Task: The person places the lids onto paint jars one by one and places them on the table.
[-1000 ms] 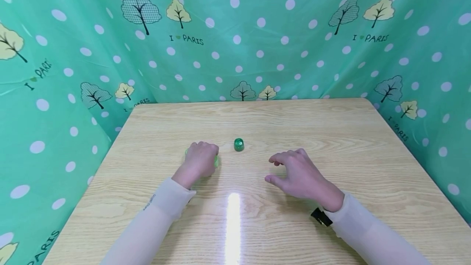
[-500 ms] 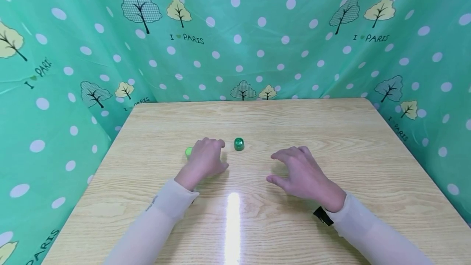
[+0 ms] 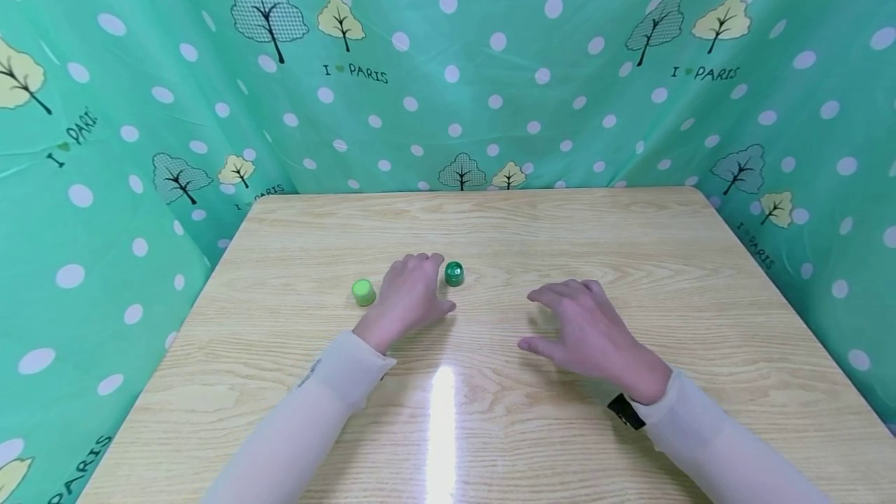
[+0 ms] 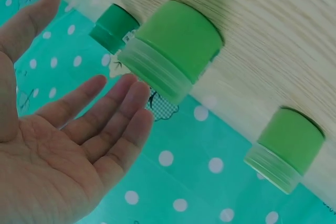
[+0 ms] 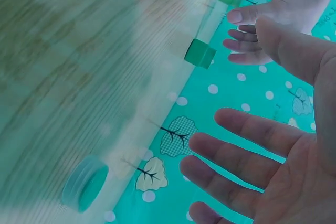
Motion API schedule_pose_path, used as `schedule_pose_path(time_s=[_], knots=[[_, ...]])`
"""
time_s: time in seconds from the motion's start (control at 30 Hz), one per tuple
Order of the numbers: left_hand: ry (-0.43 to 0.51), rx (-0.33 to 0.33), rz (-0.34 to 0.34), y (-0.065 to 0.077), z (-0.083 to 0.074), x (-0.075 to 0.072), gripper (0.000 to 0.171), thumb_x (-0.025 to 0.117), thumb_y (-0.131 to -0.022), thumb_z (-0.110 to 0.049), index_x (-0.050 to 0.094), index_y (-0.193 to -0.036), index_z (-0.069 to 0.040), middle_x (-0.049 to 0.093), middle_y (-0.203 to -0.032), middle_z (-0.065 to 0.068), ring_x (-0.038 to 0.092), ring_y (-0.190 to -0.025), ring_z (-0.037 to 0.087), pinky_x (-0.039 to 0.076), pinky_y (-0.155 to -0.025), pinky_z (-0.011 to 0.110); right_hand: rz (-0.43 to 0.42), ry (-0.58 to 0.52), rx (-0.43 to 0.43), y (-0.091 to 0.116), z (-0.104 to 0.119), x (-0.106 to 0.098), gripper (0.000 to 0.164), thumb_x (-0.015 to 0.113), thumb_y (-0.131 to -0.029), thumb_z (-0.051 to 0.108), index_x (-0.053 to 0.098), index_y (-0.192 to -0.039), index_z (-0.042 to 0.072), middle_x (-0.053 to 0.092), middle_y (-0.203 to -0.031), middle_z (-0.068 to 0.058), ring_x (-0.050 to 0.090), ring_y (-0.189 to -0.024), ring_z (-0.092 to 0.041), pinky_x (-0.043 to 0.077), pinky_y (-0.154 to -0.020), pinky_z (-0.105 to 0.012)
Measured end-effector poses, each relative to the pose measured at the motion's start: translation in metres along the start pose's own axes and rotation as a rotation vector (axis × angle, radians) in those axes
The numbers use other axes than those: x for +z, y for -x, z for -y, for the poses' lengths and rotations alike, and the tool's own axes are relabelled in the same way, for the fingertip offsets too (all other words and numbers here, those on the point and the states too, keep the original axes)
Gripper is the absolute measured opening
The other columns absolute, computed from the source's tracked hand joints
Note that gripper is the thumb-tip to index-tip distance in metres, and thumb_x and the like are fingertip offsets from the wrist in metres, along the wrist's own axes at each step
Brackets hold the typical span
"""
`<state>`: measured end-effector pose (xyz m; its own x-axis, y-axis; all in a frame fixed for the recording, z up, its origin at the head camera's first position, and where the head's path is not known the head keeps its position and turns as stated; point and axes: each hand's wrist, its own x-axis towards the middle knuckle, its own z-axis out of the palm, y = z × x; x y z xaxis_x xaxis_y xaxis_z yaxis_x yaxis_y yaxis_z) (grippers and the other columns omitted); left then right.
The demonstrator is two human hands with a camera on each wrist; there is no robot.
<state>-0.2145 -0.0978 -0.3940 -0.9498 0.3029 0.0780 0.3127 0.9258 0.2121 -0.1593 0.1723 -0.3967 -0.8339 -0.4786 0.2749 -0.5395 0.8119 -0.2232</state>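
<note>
My left hand (image 3: 413, 292) hovers over the table with its thumb apart from loosely bent fingers. It holds nothing and is nearest to a dark green tub (image 3: 454, 274). To its left stands a light green tub (image 3: 363, 292). Another green tub (image 4: 178, 43) with a frosted rim is large in the left wrist view, close by the fingertips with no clear contact; the left hand hides it in the head view. My right hand (image 3: 591, 329) is spread above the table, holding nothing. A green disc-like thing with a translucent rim (image 5: 85, 183) is near it, hidden in the head view.
The wooden table (image 3: 560, 232) carries a bright light reflection (image 3: 442, 434) near the middle. A green dotted curtain (image 3: 448, 45) borders the back and both sides. A dark strap (image 3: 626, 411) shows at the right wrist.
My left hand, earlier curled down with green showing at both sides, has opened and moved right, uncovering the light green tub. My right hand has shifted slightly right.
</note>
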Motion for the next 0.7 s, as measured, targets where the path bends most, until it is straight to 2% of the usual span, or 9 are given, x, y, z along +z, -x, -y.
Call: schedule_pose_path(time_s=[0.1,0.4,0.7], knots=[[-0.01,-0.005,0.005,-0.003,-0.003,0.0,0.074,0.084,-0.065,-0.042,0.057,-0.123,-0.003,0.064,-0.104,0.011,0.058,-0.091,0.027,0.048,-0.081,0.04,0.012,-0.003,0.019,0.002,-0.002,-0.002,0.072,0.077,-0.067,0.059,0.064,-0.119,0.012,0.064,-0.119,-0.007,0.056,-0.111,-0.028,0.032,-0.095,-0.052],[-0.015,-0.005,-0.013,-0.01,-0.008,-0.001,0.061,0.084,-0.065,-0.04,0.06,-0.109,-0.005,0.06,-0.089,0.005,0.054,-0.079,0.022,0.048,-0.07,0.036,0.05,0.043,0.048,0.008,-0.01,-0.006,0.083,0.072,-0.066,0.066,0.057,-0.13,0.014,0.055,-0.132,-0.013,0.048,-0.121,-0.034,0.026,-0.101,-0.056],[-0.051,-0.016,0.04,-0.021,-0.013,-0.005,0.064,0.084,-0.064,-0.045,0.059,-0.109,-0.006,0.059,-0.09,0.004,0.055,-0.081,0.022,0.048,-0.071,0.036,0.053,0.04,0.058,0.015,-0.017,-0.01,0.093,0.072,-0.066,0.067,0.049,-0.137,0.013,0.046,-0.14,-0.018,0.041,-0.127,-0.039,0.023,-0.103,-0.059]])
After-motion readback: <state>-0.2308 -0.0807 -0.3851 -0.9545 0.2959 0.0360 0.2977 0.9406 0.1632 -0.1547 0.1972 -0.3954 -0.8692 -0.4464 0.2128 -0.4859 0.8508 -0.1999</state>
